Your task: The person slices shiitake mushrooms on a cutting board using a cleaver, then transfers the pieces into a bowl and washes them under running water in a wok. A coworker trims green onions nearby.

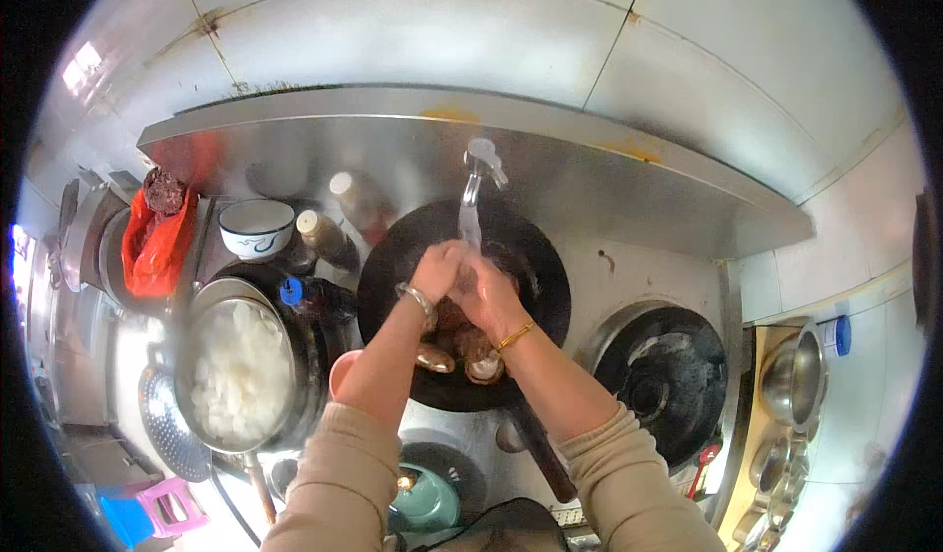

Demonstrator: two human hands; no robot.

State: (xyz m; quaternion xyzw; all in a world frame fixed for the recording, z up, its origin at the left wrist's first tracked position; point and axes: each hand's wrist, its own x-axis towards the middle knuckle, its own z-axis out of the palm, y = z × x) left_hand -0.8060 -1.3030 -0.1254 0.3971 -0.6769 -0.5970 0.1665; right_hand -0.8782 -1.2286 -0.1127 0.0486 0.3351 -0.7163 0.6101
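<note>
Both my hands are pressed together under a running tap, above a black wok with a dark handle pointing toward me. My left hand and my right hand have their fingers closed against each other in the water stream. Whatever lies between them is hidden. Beneath my wrists, in the wok, sit several brown pieces that look like mushrooms; one shows a pale underside. A bangle circles my left wrist, and a gold bracelet my right.
Left of the wok are a pan of white chunks, a white bowl, capped bottles and a red bag. To the right lies another black pan. A green lidded container stands nearer me; metal bowls line the far right.
</note>
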